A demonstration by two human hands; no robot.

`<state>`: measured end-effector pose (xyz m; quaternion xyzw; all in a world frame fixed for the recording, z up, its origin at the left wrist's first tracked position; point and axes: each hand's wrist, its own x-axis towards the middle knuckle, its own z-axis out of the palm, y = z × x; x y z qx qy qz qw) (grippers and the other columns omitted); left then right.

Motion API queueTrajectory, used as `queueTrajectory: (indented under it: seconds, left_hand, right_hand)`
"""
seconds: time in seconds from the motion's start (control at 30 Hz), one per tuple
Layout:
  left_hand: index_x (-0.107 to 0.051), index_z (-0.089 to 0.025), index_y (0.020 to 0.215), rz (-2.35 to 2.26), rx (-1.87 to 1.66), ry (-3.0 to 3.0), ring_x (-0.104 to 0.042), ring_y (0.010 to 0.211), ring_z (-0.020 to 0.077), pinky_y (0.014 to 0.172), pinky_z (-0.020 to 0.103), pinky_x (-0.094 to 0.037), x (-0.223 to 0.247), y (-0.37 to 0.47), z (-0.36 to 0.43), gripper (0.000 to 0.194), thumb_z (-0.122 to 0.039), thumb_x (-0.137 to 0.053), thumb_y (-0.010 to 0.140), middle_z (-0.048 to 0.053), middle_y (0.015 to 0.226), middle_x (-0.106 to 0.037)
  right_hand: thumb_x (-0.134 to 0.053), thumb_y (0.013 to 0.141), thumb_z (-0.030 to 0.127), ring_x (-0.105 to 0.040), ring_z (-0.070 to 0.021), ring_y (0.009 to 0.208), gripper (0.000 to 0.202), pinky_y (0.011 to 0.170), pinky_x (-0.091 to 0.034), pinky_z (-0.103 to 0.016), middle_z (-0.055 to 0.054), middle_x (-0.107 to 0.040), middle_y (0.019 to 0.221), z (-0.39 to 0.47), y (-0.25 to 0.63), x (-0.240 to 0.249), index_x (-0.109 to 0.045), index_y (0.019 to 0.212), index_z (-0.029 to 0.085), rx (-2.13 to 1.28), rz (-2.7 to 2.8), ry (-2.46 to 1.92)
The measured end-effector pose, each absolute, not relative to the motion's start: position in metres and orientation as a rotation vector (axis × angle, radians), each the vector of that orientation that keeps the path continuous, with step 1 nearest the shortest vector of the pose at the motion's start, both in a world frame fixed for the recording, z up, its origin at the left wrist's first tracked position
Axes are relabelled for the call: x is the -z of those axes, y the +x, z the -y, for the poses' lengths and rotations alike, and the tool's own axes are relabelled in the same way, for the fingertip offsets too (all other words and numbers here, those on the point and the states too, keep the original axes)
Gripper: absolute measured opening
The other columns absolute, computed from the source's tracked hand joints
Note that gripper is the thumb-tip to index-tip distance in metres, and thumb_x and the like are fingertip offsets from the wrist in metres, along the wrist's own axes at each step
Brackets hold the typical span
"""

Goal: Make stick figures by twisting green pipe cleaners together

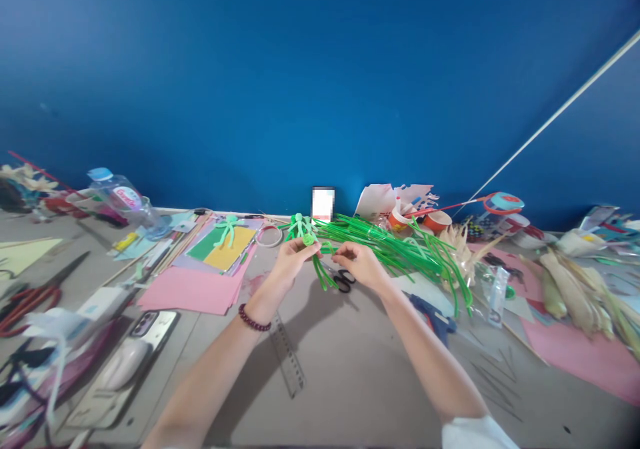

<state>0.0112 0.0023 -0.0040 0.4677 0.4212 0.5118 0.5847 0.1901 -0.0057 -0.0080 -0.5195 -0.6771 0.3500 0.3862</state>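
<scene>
Both arms reach out over the desk point(350, 382), elbows wide, hands close | left hand point(295, 260): fingers pinched on green stems point(324, 274) | right hand point(357, 262): fingertips bent in at the stems' side, grip can't tell | stems between hands, past the ruler point(287, 355)

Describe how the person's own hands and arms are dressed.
Both the left hand and the right hand are bare, without gloves. A bracelet of round, dark red beads circles the left wrist; the right wrist has none. A white sleeve covers the right arm at the picture's bottom edge.
</scene>
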Motion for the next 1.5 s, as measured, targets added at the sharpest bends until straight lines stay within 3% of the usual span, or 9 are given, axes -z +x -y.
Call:
queueTrajectory:
  seconds: [0.23, 0.43, 0.6, 0.97, 1.27, 1.5]
  left_hand:
    - [-0.064, -0.015, 0.068, -0.863, -1.055, 0.948, -0.061, 0.067, 0.0156, 0.072, 0.031, -0.048, -0.001, 0.011, 0.0, 0.021, -0.03, -0.076, 0.06, 0.002, 0.069, -0.065]
    - [-0.068, -0.015, 0.086, -0.773, -0.968, 1.036, -0.064, 0.082, 0.0213, 0.076, 0.033, -0.049, -0.006, 0.003, -0.001, 0.031, -0.041, -0.066, 0.07, 0.008, 0.086, -0.069]
    - [-0.067, -0.015, 0.076, -0.97, -1.01, 1.29, -0.061, 0.069, 0.0154, 0.064, 0.026, -0.045, -0.002, 0.007, -0.001, 0.027, -0.037, -0.074, 0.064, 0.005, 0.074, -0.069]
    - [-0.067, -0.017, 0.075, -1.131, -1.187, 1.435, -0.054, 0.057, 0.0115, 0.05, 0.022, -0.036, 0.004, 0.012, -0.002, 0.022, -0.039, -0.065, 0.073, 0.002, 0.067, -0.067]
    - [-0.065, -0.018, 0.069, -0.936, -1.153, 1.304, -0.056, 0.063, 0.0128, 0.061, 0.024, -0.041, 0.0, 0.012, 0.003, 0.022, -0.039, -0.069, 0.07, 0.0, 0.063, -0.063]
    - [-0.068, -0.018, 0.071, -0.82, -0.826, 1.737, -0.059, 0.071, 0.0153, 0.066, 0.024, -0.042, -0.011, 0.009, 0.013, 0.013, -0.03, -0.064, 0.075, 0.003, 0.074, -0.068]
  right_hand:
    - [-0.062, 0.075, 0.031, -0.059, -0.0166, 0.068, 0.013, 0.066, -0.044, -0.027, -0.002, -0.066, 0.073, 0.001, 0.203, -0.001, -0.063, 0.07, 0.019, -0.714, 1.683, -1.289]
    - [-0.06, 0.077, 0.03, -0.059, -0.0168, 0.068, 0.013, 0.067, -0.045, -0.029, -0.002, -0.067, 0.074, 0.004, 0.208, -0.007, -0.064, 0.072, 0.019, -0.642, 1.72, -1.221]
    - [-0.061, 0.077, 0.027, -0.06, -0.0168, 0.069, 0.01, 0.068, -0.045, -0.028, -0.002, -0.067, 0.073, 0.009, 0.203, -0.011, -0.064, 0.071, 0.019, -0.595, 1.735, -1.243]
    - [-0.061, 0.078, 0.028, -0.06, -0.0169, 0.068, 0.012, 0.065, -0.045, -0.027, -0.002, -0.066, 0.071, 0.014, 0.198, -0.016, -0.063, 0.07, 0.019, -0.599, 1.768, -1.22]
    - [-0.064, 0.077, 0.029, -0.061, -0.0171, 0.069, 0.011, 0.067, -0.045, -0.027, -0.001, -0.068, 0.072, 0.009, 0.196, -0.005, -0.066, 0.071, 0.02, -0.657, 1.83, -1.2]
    - [-0.064, 0.076, 0.026, -0.062, -0.0174, 0.075, 0.009, 0.071, -0.046, -0.028, -0.003, -0.068, 0.078, 0.001, 0.21, -0.004, -0.069, 0.072, 0.02, -0.79, 1.917, -1.15]
